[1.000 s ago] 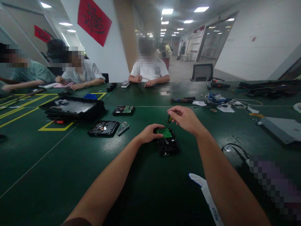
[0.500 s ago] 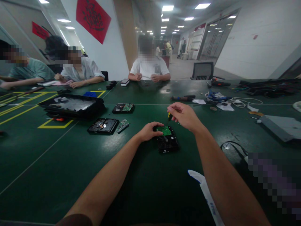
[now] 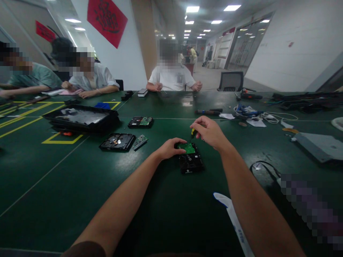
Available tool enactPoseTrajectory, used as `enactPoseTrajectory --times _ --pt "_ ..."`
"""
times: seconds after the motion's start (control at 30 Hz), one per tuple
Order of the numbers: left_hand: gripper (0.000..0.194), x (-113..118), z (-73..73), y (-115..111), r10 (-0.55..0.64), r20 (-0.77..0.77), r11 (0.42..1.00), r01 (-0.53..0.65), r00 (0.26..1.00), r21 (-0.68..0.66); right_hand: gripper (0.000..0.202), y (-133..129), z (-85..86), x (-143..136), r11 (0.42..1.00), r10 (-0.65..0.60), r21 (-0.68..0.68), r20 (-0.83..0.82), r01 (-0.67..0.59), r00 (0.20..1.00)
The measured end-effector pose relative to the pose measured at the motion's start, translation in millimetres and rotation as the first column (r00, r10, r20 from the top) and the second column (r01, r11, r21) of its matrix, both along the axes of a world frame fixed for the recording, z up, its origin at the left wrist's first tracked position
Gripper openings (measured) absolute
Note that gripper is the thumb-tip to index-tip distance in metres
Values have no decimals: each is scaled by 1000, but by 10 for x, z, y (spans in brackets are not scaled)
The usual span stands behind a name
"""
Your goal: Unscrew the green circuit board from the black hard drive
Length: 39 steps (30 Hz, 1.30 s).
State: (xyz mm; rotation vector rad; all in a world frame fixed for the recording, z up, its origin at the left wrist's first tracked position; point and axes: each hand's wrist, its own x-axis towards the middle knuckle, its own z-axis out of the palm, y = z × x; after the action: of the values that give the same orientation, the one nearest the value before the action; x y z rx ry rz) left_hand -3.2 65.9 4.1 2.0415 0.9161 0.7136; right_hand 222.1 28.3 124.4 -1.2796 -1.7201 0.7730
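A black hard drive (image 3: 190, 163) lies on the green table in front of me, its green circuit board (image 3: 189, 148) facing up at the far end. My left hand (image 3: 171, 148) grips the drive's left side, thumb over the board's edge. Above the far right corner, my right hand (image 3: 206, 130) pinches a yellow and black screwdriver (image 3: 193, 132), held nearly upright. Its thin shaft points down at the board; whether the tip sits in a screw is too small to tell.
Left of the drive lie an opened hard drive (image 3: 118, 142), a loose circuit board (image 3: 140, 141) and another drive (image 3: 140, 122). Black trays (image 3: 81, 119) stand farther left. Cables (image 3: 249, 110) and a grey metal case (image 3: 318, 145) lie right. Several people sit around the table.
My hands and the hard drive stay almost where they were. Across the table, a person's hands have moved apart.
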Motion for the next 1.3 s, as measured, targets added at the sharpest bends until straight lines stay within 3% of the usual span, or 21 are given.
enactPoseTrajectory --times 0.2,0.3,0.47,0.77,0.9,1.03,1.3 --pt "56 7 57 -52 18 -7 1000 -18 1000 5 34 -8 5 -25 992 112 -51 -45 -115 993" --pt "55 7 80 -66 19 -11 1000 -19 1000 4 30 -15 7 -29 994 108 -13 6 -108 994" --pt "55 1 60 -48 17 -23 1000 -17 1000 13 21 -2 -1 -22 999 -22 26 14 21 1000" --pt "55 2 15 -29 22 -5 1000 -22 1000 4 33 47 -59 -20 995 102 -10 -75 -104 992" --pt "56 2 18 -31 21 -2 1000 -21 1000 -6 27 49 -70 -20 998 39 54 -16 -38 999" --pt "57 2 26 -33 29 -15 999 -29 999 -15 23 76 -100 -3 997 -70 28 -52 71 996" --pt "57 -1 14 -22 20 -8 1000 -20 1000 -8 34 76 -87 9 996 77 -29 -89 -79 993"
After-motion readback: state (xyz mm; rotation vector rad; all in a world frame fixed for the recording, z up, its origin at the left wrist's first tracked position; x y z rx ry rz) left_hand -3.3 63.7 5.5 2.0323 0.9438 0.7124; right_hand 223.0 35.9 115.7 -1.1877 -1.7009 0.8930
